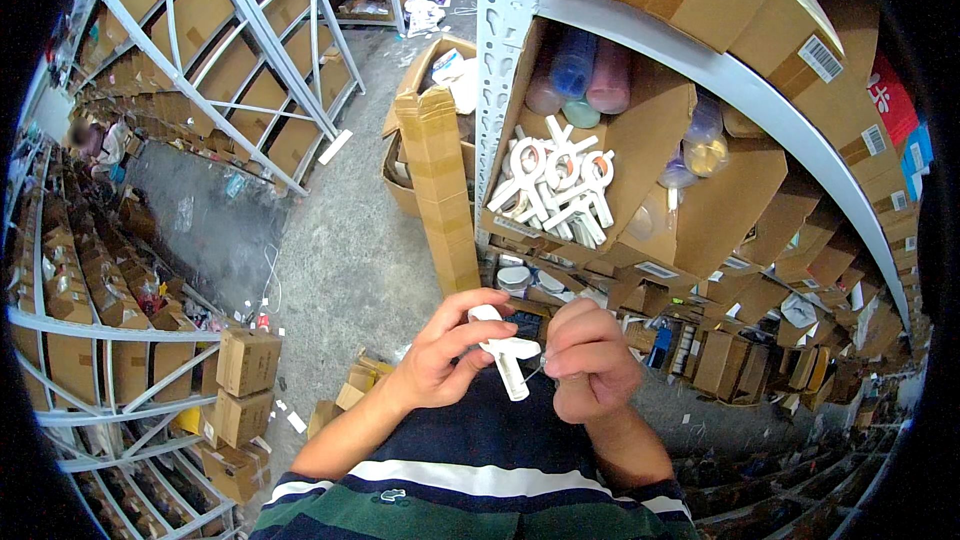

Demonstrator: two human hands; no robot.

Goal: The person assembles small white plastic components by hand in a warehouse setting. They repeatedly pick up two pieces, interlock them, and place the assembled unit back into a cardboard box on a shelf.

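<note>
In front of my chest, my left hand (450, 352) grips a white plastic clip (511, 372) between thumb and fingers, its narrow end pointing down. Close beside it on the right, my right hand (592, 360) is closed in a pinch. A thin, shiny strand shows between its fingertips and the clip; what the fingers hold is too small to make out. Beyond my hands, an open cardboard box (640, 230) on the shelf holds several white clips (560, 180) with round loops, some with orange inside.
Behind the clips lie blue and pink rolls (590, 70). A tall taped carton (437, 180) stands left of the grey shelf post (500, 70). More boxes fill the lower shelf (735, 365). Metal racks (230, 30) and stacked cartons (247, 360) line the left aisle; scraps litter the concrete floor (340, 240).
</note>
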